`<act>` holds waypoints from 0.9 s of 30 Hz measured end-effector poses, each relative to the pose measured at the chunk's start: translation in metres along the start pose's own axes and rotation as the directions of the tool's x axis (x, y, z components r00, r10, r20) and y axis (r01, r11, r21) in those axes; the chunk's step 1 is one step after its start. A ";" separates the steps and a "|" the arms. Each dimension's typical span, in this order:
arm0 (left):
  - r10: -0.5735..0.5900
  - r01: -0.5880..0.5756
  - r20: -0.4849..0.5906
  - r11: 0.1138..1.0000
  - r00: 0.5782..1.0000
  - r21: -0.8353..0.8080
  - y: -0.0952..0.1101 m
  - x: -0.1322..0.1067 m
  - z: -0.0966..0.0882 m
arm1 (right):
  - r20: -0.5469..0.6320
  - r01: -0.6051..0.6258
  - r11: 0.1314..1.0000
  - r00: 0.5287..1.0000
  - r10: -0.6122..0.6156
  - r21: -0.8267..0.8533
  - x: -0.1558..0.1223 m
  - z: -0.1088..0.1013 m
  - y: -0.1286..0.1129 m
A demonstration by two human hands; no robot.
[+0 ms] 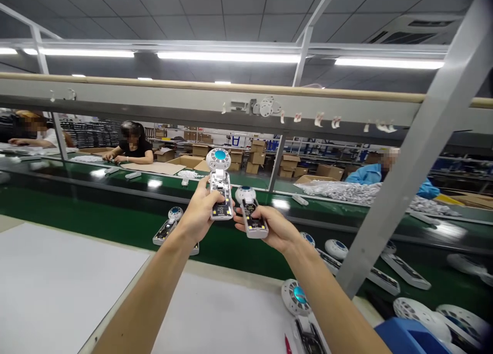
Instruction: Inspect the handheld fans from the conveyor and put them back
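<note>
My left hand [197, 215] is closed around a white handheld device with a round slotted head and a blue centre [221, 190]. Its handle casing lies open, and a circuit board shows inside. In my right hand [278, 228] is a second device of the same kind [256, 231], a little lower and to the right, tilted, with my thumb over its open casing. Both are held up above the green conveyor belt [239, 256]. Behind my left forearm another such device [165, 230] lies on the belt. One more [296, 297] rests on the white worktop by my right forearm.
A slanted metal post [408, 143] stands close on the right. Several similar devices [337, 249] lie around it, near a blue bin [408, 338]. A red pen-like object [287, 343] lies on the white worktop [223, 313]. Across the belt sit co-workers [134, 146] and a heap of white parts [342, 190].
</note>
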State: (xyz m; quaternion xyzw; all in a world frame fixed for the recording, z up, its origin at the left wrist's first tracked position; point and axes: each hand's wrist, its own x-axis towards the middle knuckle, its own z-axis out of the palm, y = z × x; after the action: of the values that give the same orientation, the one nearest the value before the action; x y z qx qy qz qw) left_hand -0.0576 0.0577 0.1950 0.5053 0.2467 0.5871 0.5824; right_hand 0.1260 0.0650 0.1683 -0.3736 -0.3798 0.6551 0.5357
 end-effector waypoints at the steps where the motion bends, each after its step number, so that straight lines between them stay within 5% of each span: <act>1: 0.001 -0.001 0.016 1.000 1.000 0.003 -0.001 -0.001 0.001 | 0.007 0.039 0.999 0.999 -0.038 -0.012 -0.005 -0.001 -0.001; 10: 0.050 -0.051 0.176 0.999 0.983 0.006 -0.009 -0.009 0.015 | 0.225 0.464 0.865 0.878 -0.422 -0.190 -0.044 -0.009 -0.021; 27: 0.068 -0.073 0.259 0.997 0.963 0.009 -0.012 -0.015 0.022 | 0.246 0.469 0.854 0.875 -0.416 -0.225 -0.051 -0.017 -0.024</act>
State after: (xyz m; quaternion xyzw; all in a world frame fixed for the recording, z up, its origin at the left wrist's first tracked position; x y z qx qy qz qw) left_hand -0.0357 0.0398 0.1877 0.5913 0.1559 0.5341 0.5838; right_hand 0.1591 0.0193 0.1865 -0.2835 -0.5927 0.4859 0.5764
